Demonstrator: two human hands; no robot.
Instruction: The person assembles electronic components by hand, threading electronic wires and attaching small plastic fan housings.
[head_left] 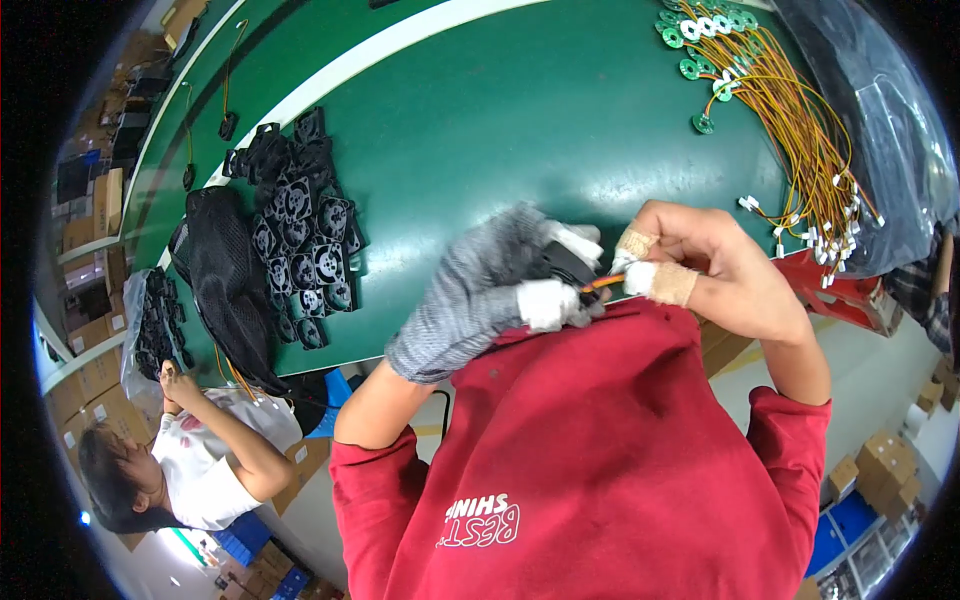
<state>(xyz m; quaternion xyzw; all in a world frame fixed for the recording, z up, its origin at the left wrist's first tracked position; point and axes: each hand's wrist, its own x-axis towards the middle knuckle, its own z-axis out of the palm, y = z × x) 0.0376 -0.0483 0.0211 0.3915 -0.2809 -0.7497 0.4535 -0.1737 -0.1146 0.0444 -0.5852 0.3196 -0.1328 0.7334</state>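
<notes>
My left hand [465, 285], in a grey knit glove with white wraps on the fingertips, is closed around a small black plastic fan frame [568, 264]. The frame is partly hidden by the fingers. From it a short orange-yellow cable [603, 283] runs to my right hand [735, 265]. That hand is ungloved, with tan tape and white covers on the thumb and a finger, and pinches the cable between them. Both hands are close together at the table's near edge, just above my red top. The far end of the cable is hidden.
Many black fan frames [300, 235] are piled at left beside a black mesh cloth [228, 285]. At right lie cables [805, 130] with round green boards and white plugs, next to a clear plastic bag [880, 120]. A co-worker [215, 455] handles black parts at far left.
</notes>
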